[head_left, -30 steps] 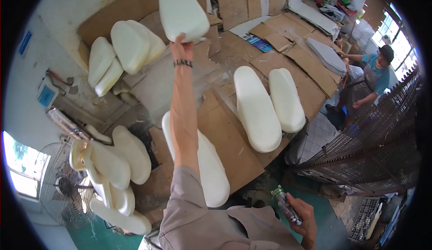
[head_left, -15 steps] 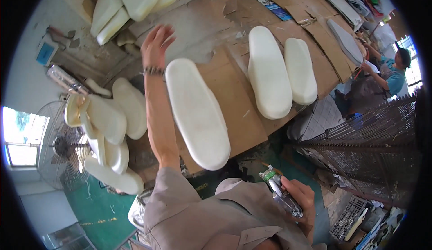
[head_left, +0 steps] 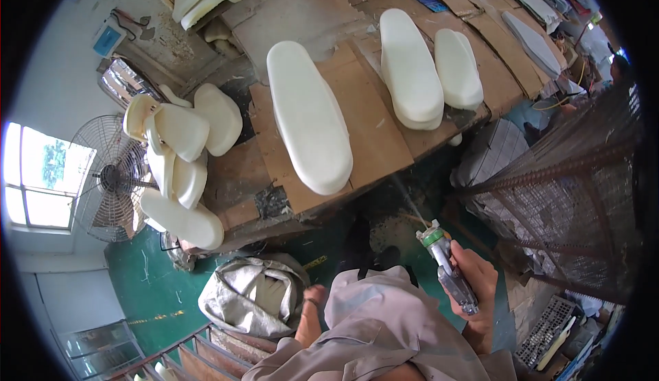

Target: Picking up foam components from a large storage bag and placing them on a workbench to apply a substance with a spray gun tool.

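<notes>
A: How are the hands placed?

B: The right hand point(head_left: 473, 278) is closed around a metal spray gun point(head_left: 449, 271); a faint pale streak point(head_left: 407, 197) leaves its nozzle toward eleven o'clock. The left hand point(head_left: 315, 294) hangs low, just beside a silvery sack point(head_left: 250, 292) at its nine o'clock. How far its fingers are open, or whether they hold anything, cannot be told.

A: And the nearest foam piece?

B: The long cream foam piece point(head_left: 309, 117) lies flat on brown cardboard point(head_left: 381, 141), at the left hand's twelve and between the right hand's ten and eleven, well apart from both.

A: Anything between?

B: The near edge of the table point(head_left: 439, 144), with dark floor below it.

A: Farther out?

B: From the right hand, a larger foam pair point(head_left: 412, 72) sits between eleven and twelve, a smaller foam pair point(head_left: 458, 68) near twelve, and a dark mesh panel point(head_left: 576, 195) between one and two. From the left hand, a foam heap point(head_left: 182, 127) is near eleven, partly in front of a wire fan point(head_left: 106, 175) at ten.
</notes>
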### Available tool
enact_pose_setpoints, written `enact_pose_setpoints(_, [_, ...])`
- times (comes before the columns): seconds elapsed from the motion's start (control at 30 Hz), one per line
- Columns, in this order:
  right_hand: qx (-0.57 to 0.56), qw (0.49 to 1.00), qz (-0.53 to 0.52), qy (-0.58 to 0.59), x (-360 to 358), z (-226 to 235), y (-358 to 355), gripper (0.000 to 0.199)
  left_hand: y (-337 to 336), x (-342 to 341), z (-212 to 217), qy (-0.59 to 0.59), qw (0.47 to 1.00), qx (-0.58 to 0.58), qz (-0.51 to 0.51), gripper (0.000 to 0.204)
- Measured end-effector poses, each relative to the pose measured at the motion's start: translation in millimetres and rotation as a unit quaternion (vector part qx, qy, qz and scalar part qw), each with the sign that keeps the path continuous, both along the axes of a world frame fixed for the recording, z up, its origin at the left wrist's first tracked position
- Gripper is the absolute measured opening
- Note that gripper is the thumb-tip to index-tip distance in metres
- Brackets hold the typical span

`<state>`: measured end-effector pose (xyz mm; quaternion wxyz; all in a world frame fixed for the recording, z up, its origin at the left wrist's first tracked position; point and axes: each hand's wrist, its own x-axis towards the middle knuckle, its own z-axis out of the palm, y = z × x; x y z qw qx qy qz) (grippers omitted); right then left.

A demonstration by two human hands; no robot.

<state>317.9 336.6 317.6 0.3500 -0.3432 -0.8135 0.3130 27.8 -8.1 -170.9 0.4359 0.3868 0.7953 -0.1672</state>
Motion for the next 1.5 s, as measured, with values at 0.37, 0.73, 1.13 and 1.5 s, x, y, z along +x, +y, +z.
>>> enact_pose_setpoints(0.37, [-0.050, 0.997, 0.037, 0.040, 63.6, -27.9, -84.9, 0.045, -70.5, 28.7, 8.9, -0.013, 0.985, 0.097, -0.139, 0.023])
enact_pose_setpoints(0.73, [-0.068, 0.997, 0.035, 0.031, 94.9, -31.6, -105.3, 0.056, 206.6, -25.3, 106.6, -0.381, 0.528, 0.450, 0.611, 0.042])
enact_pose_setpoints(1.13, [-0.055, 0.998, 0.020, -0.014, 97.8, -16.5, -65.2, 0.057, 345.9, -50.3, 170.0, -0.479, 0.378, 0.535, 0.584, 0.038])
enact_pose_setpoints(1.5, [-0.072, 0.997, -0.016, 0.004, 5.0, -14.9, 48.7, 0.056, 395.8, -67.2, 326.5, -0.501, 0.310, 0.648, 0.483, 0.073])
